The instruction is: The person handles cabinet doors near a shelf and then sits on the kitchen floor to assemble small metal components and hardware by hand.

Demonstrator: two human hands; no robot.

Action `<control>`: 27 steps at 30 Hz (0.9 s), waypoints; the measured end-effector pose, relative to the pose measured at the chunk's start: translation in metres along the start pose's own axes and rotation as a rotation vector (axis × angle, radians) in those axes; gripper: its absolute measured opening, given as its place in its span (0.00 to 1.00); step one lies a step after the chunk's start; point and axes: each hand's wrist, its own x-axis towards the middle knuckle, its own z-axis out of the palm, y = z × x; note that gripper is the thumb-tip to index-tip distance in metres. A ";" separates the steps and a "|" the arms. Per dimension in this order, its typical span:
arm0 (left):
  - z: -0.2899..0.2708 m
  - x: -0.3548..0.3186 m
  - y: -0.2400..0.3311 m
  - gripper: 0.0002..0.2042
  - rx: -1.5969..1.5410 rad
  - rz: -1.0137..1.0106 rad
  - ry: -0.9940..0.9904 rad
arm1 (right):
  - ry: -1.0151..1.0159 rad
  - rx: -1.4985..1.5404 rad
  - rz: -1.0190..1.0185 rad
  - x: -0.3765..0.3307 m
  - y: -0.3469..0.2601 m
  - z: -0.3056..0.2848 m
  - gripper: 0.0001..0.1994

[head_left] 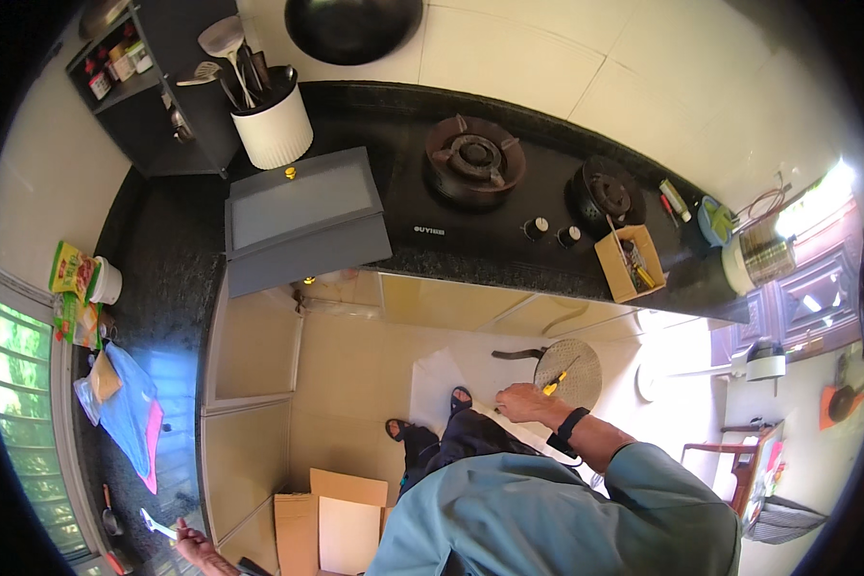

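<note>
Low at the left, my left hand [196, 548] is closed round the handle of a silver wrench [158, 524] at the edge of the black counter. My right hand [521, 402] hangs above the floor in front of me with its fingers curled in. Whether something small is in them I cannot make out. Just beside that wrist, a yellow-handled screwdriver [560, 378] lies on the round woven-looking seat of a stool [583, 386]. Grey panels [302, 204] with gold knobs rest on the counter, partly over its front edge.
A gas stove [475, 161] has two burners; an open carton [630, 264] of small tools sits at its right. A white utensil holder [272, 125] stands by a dark grey rack [154, 96]. Blue cloth [130, 394] covers part of the left counter. Below is a cardboard box [298, 533].
</note>
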 end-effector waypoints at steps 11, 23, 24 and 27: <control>0.253 -0.348 -0.098 0.10 0.746 0.102 -0.763 | -0.003 0.627 -0.355 -0.003 -0.009 -0.030 0.18; 0.445 -0.594 -0.282 0.18 1.147 0.183 -2.079 | 0.676 1.495 -0.275 -0.099 0.036 -0.091 0.18; 0.452 -0.606 -0.287 0.19 1.374 0.180 -2.163 | 0.725 1.573 -0.182 -0.120 0.054 -0.103 0.18; 0.454 -0.611 -0.304 0.21 1.587 0.197 -2.205 | 0.875 1.930 0.103 -0.160 0.135 -0.108 0.13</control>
